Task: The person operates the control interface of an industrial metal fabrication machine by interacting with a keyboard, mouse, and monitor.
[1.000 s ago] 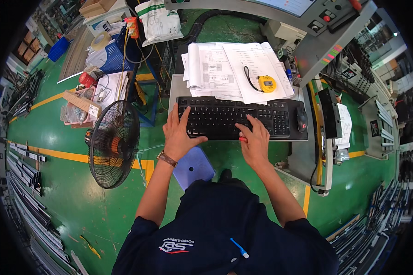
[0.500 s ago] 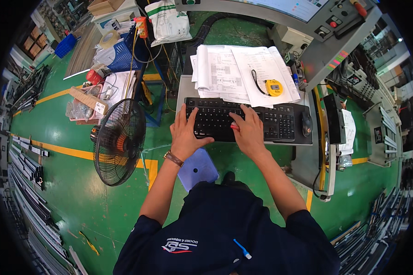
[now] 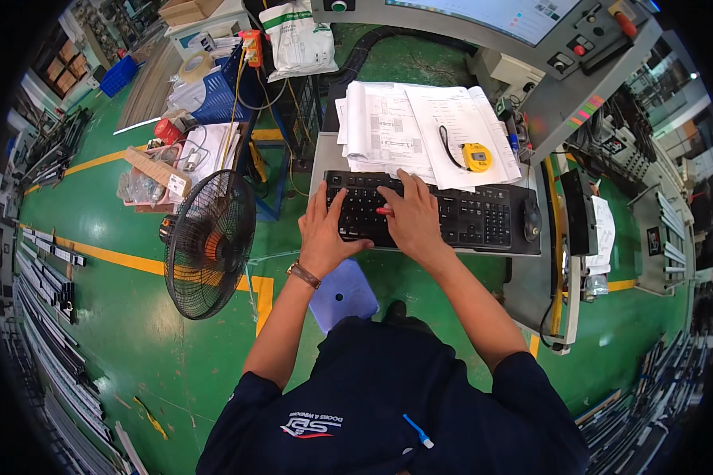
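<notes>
Head view, the only one I've got on my end: keyboard (image 3: 471, 215) sits at the near edge of the bench (image 3: 323, 158), right below the loose printed sheets (image 3: 384, 123) with a yellow tape measure (image 3: 477, 157) on top. Mouse (image 3: 531, 220) is just right of it.

My left hand (image 3: 321, 233) is spread wide over the left-side keys, thumb out, nothing visible in it. Right hand (image 3: 414, 220) reaches over the middle keys with a small red-tipped thing (image 3: 384, 211) tucked in the fingers, maybe a pen.

Step in hand looks like typing imo; can't tell if any key's actually down. Next press would call for a clean fingertip, keeping that red end off neighbouring keys.
</notes>
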{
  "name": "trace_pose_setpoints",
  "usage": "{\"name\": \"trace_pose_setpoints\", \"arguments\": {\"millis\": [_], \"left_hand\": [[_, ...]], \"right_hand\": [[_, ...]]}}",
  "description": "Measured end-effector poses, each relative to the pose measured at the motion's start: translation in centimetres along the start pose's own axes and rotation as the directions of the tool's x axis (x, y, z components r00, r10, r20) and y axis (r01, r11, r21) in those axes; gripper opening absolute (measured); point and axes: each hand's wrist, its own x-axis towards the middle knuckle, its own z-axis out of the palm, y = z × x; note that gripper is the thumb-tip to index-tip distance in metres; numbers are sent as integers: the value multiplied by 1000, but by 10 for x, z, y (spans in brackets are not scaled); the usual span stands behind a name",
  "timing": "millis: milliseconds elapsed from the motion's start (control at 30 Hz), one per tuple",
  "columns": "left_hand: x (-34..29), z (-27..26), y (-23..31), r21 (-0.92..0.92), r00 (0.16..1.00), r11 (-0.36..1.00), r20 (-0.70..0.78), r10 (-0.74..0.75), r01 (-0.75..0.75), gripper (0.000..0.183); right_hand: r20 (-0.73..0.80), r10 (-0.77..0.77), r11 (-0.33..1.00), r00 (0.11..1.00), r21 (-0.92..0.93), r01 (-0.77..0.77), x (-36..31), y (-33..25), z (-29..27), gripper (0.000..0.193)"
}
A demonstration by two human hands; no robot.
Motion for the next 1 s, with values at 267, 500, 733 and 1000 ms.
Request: {"name": "trace_pose_setpoints", "arguments": {"millis": [267, 500, 733, 1000], "left_hand": [[-2, 0, 0, -5, 1000, 1000, -27, 12, -12, 132], [-1, 1, -1, -5, 999, 1000, -29, 16, -17, 132], [-8, 6, 0, -61, 994, 998, -107, 17, -23, 127], [-25, 25, -5, -148, 970, 989, -242, -23, -14, 106]], "right_hand": [[3, 5, 1000, 1000, 31, -5, -1, 1, 5, 50], [-21, -29, 1000, 999, 4, 29, -2, -2, 7, 49], [-70, -106, 994, 992, -10, 106, -24, -2, 2, 42], [-86, -73, 995, 994, 65, 79, -86, 9, -3, 38]]}}
